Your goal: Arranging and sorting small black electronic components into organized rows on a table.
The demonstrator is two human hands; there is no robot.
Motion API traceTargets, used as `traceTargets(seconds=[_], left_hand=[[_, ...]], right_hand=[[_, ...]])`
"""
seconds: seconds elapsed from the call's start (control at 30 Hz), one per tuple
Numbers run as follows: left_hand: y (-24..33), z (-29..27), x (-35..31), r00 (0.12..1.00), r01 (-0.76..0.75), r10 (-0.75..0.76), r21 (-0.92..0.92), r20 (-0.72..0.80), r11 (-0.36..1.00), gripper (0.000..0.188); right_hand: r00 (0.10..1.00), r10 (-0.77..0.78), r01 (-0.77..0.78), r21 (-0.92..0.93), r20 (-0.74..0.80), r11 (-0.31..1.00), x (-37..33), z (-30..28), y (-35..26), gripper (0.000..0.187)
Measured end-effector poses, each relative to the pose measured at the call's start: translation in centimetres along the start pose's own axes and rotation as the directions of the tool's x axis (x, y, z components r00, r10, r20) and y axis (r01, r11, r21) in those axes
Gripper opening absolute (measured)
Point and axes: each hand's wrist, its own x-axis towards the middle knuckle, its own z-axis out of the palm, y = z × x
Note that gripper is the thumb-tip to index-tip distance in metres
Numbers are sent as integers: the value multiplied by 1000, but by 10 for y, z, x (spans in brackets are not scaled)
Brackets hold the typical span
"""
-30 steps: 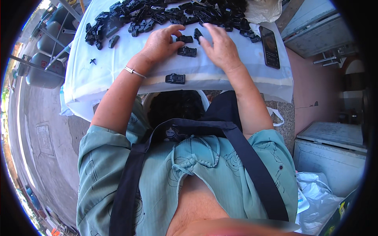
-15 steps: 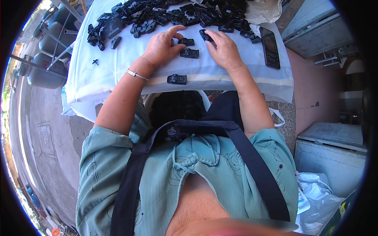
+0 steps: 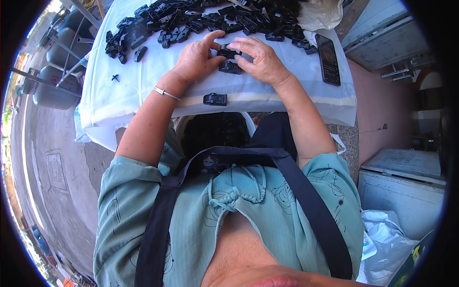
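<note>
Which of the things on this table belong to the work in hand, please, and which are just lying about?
In the work:
- left hand and right hand, together on a black plastic part
- second black part just under the hands
- heap of black parts
- single black part near the table edge

Lying about:
- phone
- crumpled plastic bag
- white table cover

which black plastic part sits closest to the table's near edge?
The lone black clip, alone on the white cloth below both hands, by the front edge. The rest lie farther back, in the pile or at the fingers.
</note>
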Motion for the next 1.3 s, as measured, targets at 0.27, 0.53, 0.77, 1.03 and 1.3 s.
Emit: traceTargets(seconds=[0.27, 0.53, 0.77, 1.03, 1.3], left_hand=[[-7, 8, 1, 993, -88, 88, 7, -76, 996, 69], [0, -9, 1, 997, -80, 79, -71, -17, 994, 53], [7, 7, 47, 943, -176, 249, 309, -218, 935, 32], [12, 23, 46, 967, -180, 255, 653, -20, 736, 21], [17, 9, 8, 969, -217, 245, 568, 29, 794, 28]], right_hand=[[998, 67, -62, 191, -20, 980, 1, 13, 1, 25], [1000, -5, 6, -21, 31, 1000, -4, 13, -6, 23], [984, 172, -175, -73, -47, 982, -2, 1, 2, 23], [947, 157, -248, -328, -280, 912, 15, 5, 51, 22], [876, 224, -253, -12, -427, 967, -15, -20, 21, 18]])
